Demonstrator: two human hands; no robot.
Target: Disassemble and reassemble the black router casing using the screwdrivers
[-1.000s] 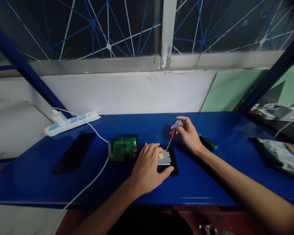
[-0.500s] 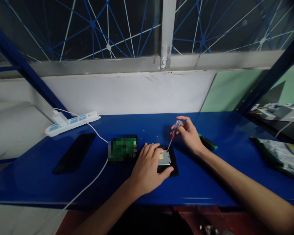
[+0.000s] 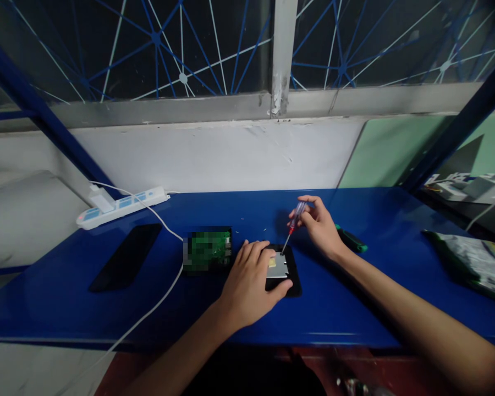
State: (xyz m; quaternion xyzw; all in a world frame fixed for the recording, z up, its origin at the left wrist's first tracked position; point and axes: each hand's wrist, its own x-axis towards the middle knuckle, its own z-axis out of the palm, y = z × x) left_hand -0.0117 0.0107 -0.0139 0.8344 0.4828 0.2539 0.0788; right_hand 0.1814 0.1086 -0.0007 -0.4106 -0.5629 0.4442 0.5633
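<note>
A flat black case with a silver metal plate (image 3: 277, 270) and a small yellowish patch lies on the table, partly under my left hand (image 3: 253, 283). The fingers of that hand rest over its left side, and the thumb braces its near edge, so they grip it in place. My right hand (image 3: 317, 228) pinches the clear purplish handle of a screwdriver (image 3: 298, 213) with a red collar. The tilted shaft reaches down to the plate's far right corner, where the tip touches or nearly touches. Any screw there is too small to make out.
Left of the case sits a green circuit board (image 3: 210, 250), partly pixelated. Further left are a black flat panel (image 3: 126, 257), a white cable and a power strip (image 3: 126, 206). A green-black tool (image 3: 352, 240) lies behind my right wrist; a plastic package (image 3: 470, 261) is far right.
The view has shifted very slightly. Both hands, the screwdriver and the case keep practically the same positions.
</note>
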